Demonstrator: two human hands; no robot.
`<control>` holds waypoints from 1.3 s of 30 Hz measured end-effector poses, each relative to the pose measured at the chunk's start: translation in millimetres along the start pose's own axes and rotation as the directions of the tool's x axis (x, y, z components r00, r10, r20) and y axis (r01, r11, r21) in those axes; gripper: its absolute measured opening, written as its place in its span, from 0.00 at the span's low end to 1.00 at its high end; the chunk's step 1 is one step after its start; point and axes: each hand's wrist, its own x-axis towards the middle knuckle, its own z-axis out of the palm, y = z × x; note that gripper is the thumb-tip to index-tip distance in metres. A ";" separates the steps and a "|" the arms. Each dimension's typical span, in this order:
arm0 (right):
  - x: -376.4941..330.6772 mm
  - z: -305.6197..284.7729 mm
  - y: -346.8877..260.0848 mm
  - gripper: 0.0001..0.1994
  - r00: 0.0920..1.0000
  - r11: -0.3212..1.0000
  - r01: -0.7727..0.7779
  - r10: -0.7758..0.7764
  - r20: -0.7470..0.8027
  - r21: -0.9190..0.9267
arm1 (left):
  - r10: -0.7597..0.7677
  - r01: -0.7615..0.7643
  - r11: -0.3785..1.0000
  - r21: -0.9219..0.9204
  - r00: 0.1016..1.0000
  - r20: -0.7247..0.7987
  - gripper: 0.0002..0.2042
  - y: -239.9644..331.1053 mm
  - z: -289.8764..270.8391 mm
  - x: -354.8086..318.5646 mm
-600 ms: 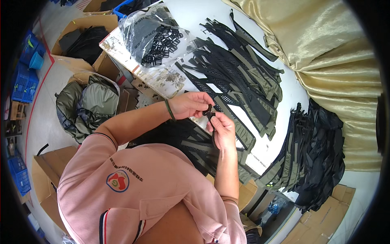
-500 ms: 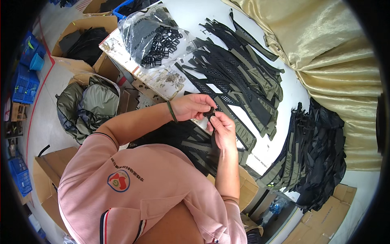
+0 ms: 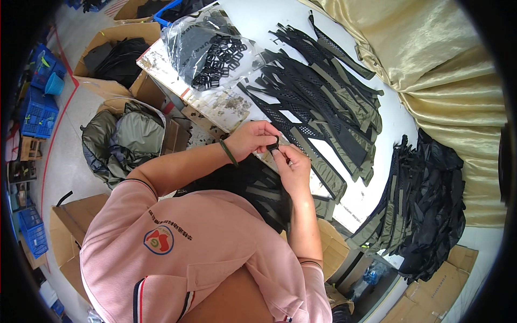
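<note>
My left hand (image 3: 252,139) and my right hand (image 3: 293,168) meet at the white table's (image 3: 258,21) near edge, both pinching a small black plastic buckle (image 3: 272,145) with a black strap end. A green band sits on my left wrist. Beyond the hands lies a fan of black mesh and olive straps (image 3: 323,102). More black and olive strap pieces (image 3: 258,188) hang over my lap under the hands.
A clear bag of black buckles (image 3: 215,54) lies at the table's far left. A heap of finished black and olive pieces (image 3: 425,199) sits at the right, by a gold curtain (image 3: 431,64). Cardboard boxes (image 3: 124,64) with fabric and blue crates (image 3: 37,102) stand on the floor.
The hands stay together at the table edge; the fingers have shifted slightly on the buckle. Nothing else moved.
</note>
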 end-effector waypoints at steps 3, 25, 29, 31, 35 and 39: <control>0.2 -3.4 -5.2 0.02 0.996 0.998 0.044 -0.040 0.080 -0.046 | -0.012 0.012 0.999 -0.042 1.000 -0.012 0.07 -5.0 -3.6 -3.4; -4.6 9.8 1.3 0.08 0.975 0.980 0.198 -0.193 -0.109 0.032 | 0.010 -0.011 1.000 -0.010 0.997 -0.081 0.07 3.4 5.1 -12.8; -0.8 14.0 -11.0 0.09 0.959 0.759 -0.261 0.274 0.071 0.597 | 0.131 -0.114 0.983 0.142 0.984 -0.117 0.07 1.5 4.4 -12.1; -1.1 11.9 -2.6 0.09 0.951 0.759 -0.304 0.282 0.131 0.576 | 0.158 -0.134 0.969 0.208 0.982 -0.103 0.05 2.4 3.6 -13.5; -3.5 15.9 4.1 0.11 0.928 0.679 -0.339 0.356 0.111 0.652 | 0.196 -0.190 0.957 0.217 0.981 -0.006 0.04 4.0 5.1 -18.0; -7.2 22.0 9.7 0.12 0.936 0.637 -0.257 0.351 0.023 0.727 | 0.233 -0.237 0.945 0.227 0.972 0.044 0.06 3.7 4.1 -21.1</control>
